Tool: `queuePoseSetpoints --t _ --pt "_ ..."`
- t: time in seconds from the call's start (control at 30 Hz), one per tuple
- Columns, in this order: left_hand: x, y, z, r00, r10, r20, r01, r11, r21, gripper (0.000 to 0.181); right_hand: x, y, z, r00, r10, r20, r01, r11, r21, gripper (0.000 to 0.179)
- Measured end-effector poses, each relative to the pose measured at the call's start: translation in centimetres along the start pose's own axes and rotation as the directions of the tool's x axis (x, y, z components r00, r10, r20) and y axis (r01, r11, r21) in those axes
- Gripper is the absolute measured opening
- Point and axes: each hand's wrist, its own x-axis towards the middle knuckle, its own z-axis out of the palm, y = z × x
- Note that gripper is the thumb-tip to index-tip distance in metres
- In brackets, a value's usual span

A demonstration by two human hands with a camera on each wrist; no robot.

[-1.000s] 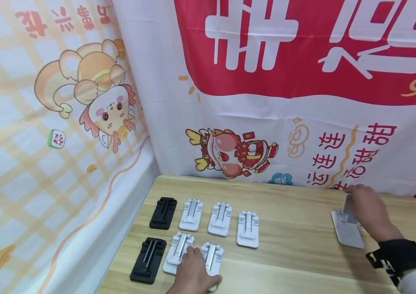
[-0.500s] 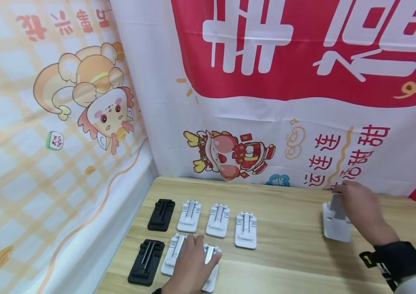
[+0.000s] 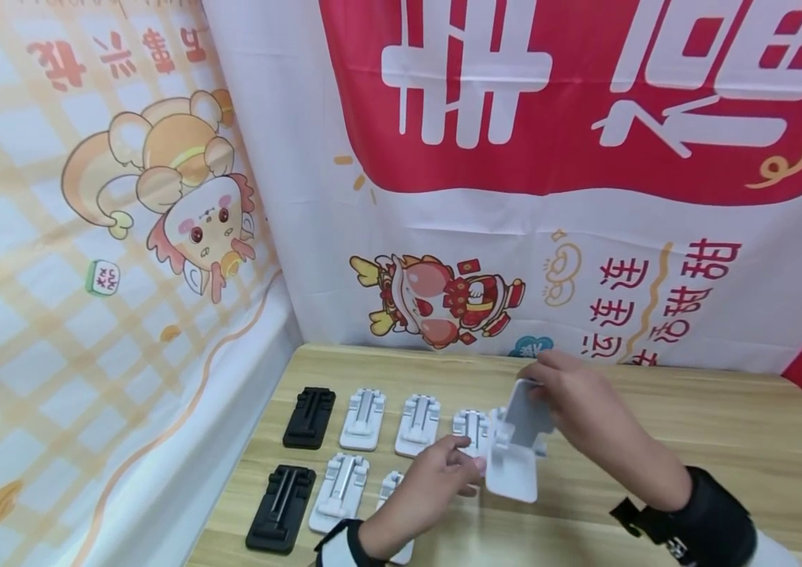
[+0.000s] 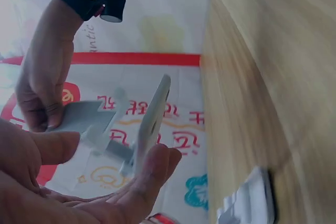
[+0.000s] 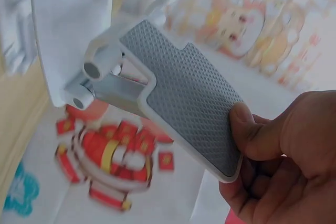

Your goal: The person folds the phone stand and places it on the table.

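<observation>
An unfolded white phone stand (image 3: 511, 474) with a grey textured pad is held above the table. My right hand (image 3: 574, 398) pinches the edge of its support plate between thumb and fingers, shown closely by the right wrist view, where the ribbed pad (image 5: 191, 98) faces the camera. Beside the stand's base plate, my left hand (image 3: 436, 480) has loosely spread fingers. In the left wrist view the left fingertips (image 4: 157, 163) overlap the lower end of the base plate (image 4: 152, 121), while the thumb stays apart from it. Behind the left hand, a folded white stand (image 3: 470, 429) is partly hidden.
Folded phone stands lie in two rows on the wooden table (image 3: 692, 465): black ones (image 3: 309, 417) at the left end, white ones (image 3: 363, 419) to their right. The left forearm covers part of a front white stand (image 3: 390, 484). Printed cloth (image 3: 302, 236) hangs behind and at left.
My right hand has lifted the unfolded phone stand and carried it left from the table's right side. My left hand has moved off the front white stands, rightward to the unfolded one.
</observation>
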Motion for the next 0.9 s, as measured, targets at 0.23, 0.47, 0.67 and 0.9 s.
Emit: queuePoseSetpoints --t 0.23,0.47,0.67,0.9 --pt "0.5 -0.8 0.8 1.0 -0.03 0.011 0.031 0.995 -0.091 0.036 0.2 -3.1 0.0 0.999 -0.03 0.026 0.029 0.999 0.021 0.024" --pt "0.4 -0.9 0.2 0.997 -0.055 0.058 0.062 0.988 -0.139 0.03 0.4 -3.2 -0.2 0.999 -0.01 0.049 0.006 0.996 0.088 0.023" --pt "0.0 -0.3 -0.5 0.996 -0.06 0.065 0.074 0.968 -0.24 0.035 0.6 -2.1 0.0 0.985 0.075 0.157 -0.129 0.922 0.365 0.044" --pt "-0.4 0.9 -1.6 0.992 -0.095 0.084 0.112 0.964 -0.242 0.042 0.3 -1.6 0.9 0.953 0.091 0.288 -0.247 0.786 0.567 0.058"
